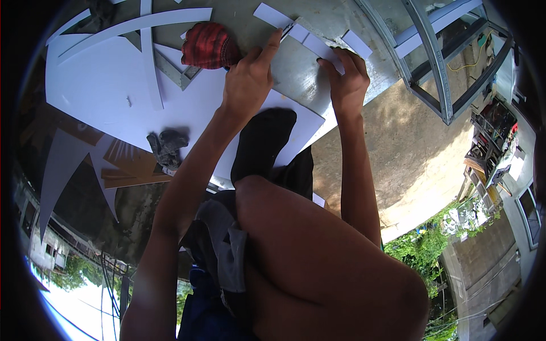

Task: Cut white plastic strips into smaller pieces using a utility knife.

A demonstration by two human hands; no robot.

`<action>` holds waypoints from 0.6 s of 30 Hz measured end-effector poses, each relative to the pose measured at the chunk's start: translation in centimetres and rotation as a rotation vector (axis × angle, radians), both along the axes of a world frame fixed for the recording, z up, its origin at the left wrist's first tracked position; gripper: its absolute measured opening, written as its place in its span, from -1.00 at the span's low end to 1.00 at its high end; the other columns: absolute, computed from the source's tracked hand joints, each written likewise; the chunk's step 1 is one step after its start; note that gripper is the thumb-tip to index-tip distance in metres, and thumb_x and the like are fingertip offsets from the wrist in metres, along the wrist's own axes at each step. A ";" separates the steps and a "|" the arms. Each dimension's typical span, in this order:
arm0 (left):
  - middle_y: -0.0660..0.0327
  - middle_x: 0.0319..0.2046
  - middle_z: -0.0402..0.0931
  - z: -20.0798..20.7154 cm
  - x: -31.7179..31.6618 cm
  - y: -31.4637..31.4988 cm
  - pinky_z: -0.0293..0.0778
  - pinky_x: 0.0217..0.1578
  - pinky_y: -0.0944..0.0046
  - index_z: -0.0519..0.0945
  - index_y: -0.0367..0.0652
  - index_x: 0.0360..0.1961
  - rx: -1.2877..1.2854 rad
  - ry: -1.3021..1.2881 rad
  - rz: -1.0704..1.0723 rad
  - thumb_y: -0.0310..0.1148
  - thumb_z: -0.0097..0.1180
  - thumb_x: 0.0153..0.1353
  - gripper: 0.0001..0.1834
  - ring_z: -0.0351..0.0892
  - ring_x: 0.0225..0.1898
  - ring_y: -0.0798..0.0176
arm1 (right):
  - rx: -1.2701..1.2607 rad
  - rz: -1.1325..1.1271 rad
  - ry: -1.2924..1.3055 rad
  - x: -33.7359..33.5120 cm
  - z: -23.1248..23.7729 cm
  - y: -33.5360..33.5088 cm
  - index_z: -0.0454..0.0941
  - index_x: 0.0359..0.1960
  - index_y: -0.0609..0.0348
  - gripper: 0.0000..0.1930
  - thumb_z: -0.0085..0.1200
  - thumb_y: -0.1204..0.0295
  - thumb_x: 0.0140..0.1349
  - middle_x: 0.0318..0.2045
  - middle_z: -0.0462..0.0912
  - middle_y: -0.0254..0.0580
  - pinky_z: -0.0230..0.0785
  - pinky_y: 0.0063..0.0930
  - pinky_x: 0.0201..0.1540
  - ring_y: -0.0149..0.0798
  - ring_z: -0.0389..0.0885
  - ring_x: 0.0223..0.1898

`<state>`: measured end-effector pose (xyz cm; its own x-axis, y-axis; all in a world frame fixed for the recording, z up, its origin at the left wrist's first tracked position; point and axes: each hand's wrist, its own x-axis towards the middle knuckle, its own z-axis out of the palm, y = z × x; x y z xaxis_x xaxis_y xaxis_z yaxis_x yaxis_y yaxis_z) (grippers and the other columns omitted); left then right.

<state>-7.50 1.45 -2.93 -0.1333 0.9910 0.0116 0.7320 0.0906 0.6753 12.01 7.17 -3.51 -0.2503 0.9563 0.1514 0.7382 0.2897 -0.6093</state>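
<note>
A white strip (310,41) lies slanting across a grey metal surface at the top of the view. My left hand (248,82) is at its left part, index finger stretched along it. By that fingertip shows a thin dark piece, perhaps a blade tip; what the curled fingers hold is hidden. At the strip's right end, my right hand (350,82) pinches or presses it, thumb on the near side and fingers bent over it. A narrow greyish straight edge (313,29) runs along the strip's far side. Just beyond my right fingers rests a short white piece (357,43).
A red plaid cloth bundle (207,46) sits beside my left hand. White sheets (102,85), long white strips (149,68) and a grey crumpled cloth (169,145) lie leftward. My black-socked foot (264,139) is on a sheet. A metal frame (435,62) stands at right.
</note>
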 end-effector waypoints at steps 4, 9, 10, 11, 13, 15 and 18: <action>-0.05 -0.30 0.61 -0.1 0.0 0.0 0.62 -0.28 -0.07 0.37 0.03 0.30 0.012 -0.008 0.006 -0.65 0.01 0.12 -0.33 0.66 -0.35 -0.18 | -0.020 -0.011 0.019 0.2 0.1 0.1 0.62 -0.13 0.25 -0.67 0.33 0.50 0.02 -0.17 0.64 0.04 0.48 -0.19 -0.06 0.09 0.59 -0.11; -0.04 -0.30 0.61 -0.1 0.0 0.0 0.62 -0.28 -0.07 0.38 0.03 0.30 0.016 -0.017 0.007 -0.65 0.00 0.12 -0.33 0.65 -0.35 -0.18 | -0.031 -0.015 0.030 0.1 0.1 0.1 0.63 -0.14 0.24 -0.67 0.34 0.50 0.01 -0.17 0.64 0.04 0.48 -0.20 -0.06 0.09 0.60 -0.13; -0.04 -0.30 0.61 -0.1 -0.1 0.0 0.62 -0.29 -0.07 0.38 0.03 0.30 0.013 -0.016 0.007 -0.65 0.00 0.12 -0.33 0.65 -0.35 -0.18 | -0.042 -0.024 0.030 0.1 0.1 0.1 0.63 -0.14 0.24 -0.67 0.34 0.50 0.01 -0.17 0.64 0.03 0.48 -0.20 -0.06 0.08 0.60 -0.13; -0.04 -0.30 0.61 0.0 -0.1 0.0 0.62 -0.29 -0.07 0.38 0.03 0.30 0.014 -0.014 0.007 -0.65 0.00 0.12 -0.33 0.65 -0.35 -0.18 | -0.054 -0.032 0.031 0.0 0.1 0.1 0.63 -0.15 0.24 -0.67 0.34 0.50 0.01 -0.17 0.65 0.02 0.48 -0.20 -0.06 0.08 0.60 -0.13; -0.01 -0.33 0.59 0.2 -0.1 0.1 0.62 -0.32 -0.05 0.38 0.01 0.30 0.037 0.000 -0.003 -0.67 0.01 0.09 -0.31 0.65 -0.39 -0.17 | -0.062 -0.051 0.027 0.0 0.2 0.1 0.64 -0.18 0.24 -0.69 0.35 0.50 0.00 -0.18 0.65 0.02 0.48 -0.21 -0.06 0.07 0.61 -0.13; 0.03 -0.35 0.57 0.6 0.0 0.0 0.62 -0.35 -0.03 0.37 0.00 0.31 0.045 0.020 -0.009 -0.68 0.02 0.07 -0.29 0.64 -0.42 -0.14 | -0.070 -0.071 0.022 0.1 0.1 0.1 0.66 -0.21 0.24 -0.71 0.35 0.49 -0.01 -0.18 0.66 0.02 0.48 -0.22 -0.05 0.06 0.61 -0.13; 0.09 -0.39 0.53 1.4 0.3 -0.4 0.61 -0.42 0.03 0.36 -0.01 0.32 0.068 0.049 -0.038 -0.70 0.04 0.03 -0.25 0.62 -0.49 -0.07 | -0.032 -0.044 0.034 0.3 -0.2 0.2 0.68 -0.28 0.24 -0.76 0.36 0.47 -0.03 -0.19 0.67 0.02 0.49 -0.23 -0.05 0.04 0.62 -0.13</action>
